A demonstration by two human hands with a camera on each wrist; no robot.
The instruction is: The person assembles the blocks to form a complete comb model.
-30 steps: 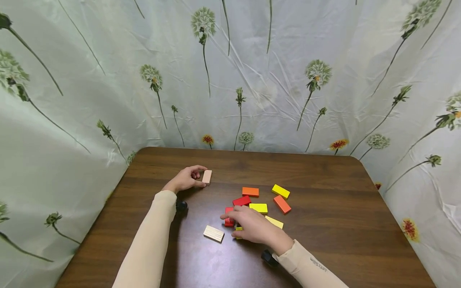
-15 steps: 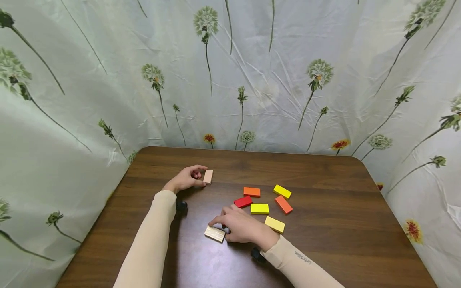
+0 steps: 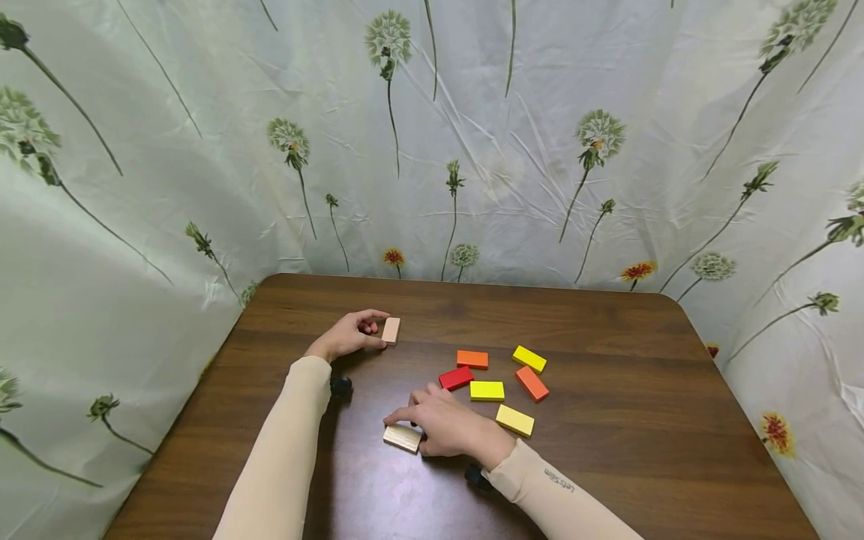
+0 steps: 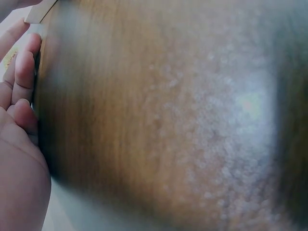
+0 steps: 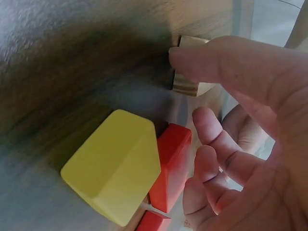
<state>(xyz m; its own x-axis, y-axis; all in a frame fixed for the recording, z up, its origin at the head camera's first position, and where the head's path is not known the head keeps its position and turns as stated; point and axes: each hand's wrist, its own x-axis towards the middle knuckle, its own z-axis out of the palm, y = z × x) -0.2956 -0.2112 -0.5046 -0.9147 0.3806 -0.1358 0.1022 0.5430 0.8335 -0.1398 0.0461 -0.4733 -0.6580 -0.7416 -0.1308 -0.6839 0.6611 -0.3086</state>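
Note:
On the left side of the table, my left hand (image 3: 347,334) holds a pale pinkish block (image 3: 391,331) by its two ends, thumb near and index finger far. The left wrist view catches only a corner of that block (image 4: 41,12) beside the fingers. Nearer the front, my right hand (image 3: 448,422) pinches a plain wooden block (image 3: 402,439) lying flat, index finger at its far left corner and thumb at its right end. A yellow block (image 5: 113,166) and a red block (image 5: 171,168) stand below the right hand, which hides them from the head view.
Right of and beyond the right hand lie a red block (image 3: 456,378), two orange blocks (image 3: 472,360), two yellow blocks (image 3: 487,391) and a pale yellow block (image 3: 515,421). The brown wooden table (image 3: 607,465) ends at a flowered cloth (image 3: 513,150) behind.
The right hand has moved left from over the red and yellow blocks to the plain wooden block and taken its ends. The left hand has stayed on the pinkish block.

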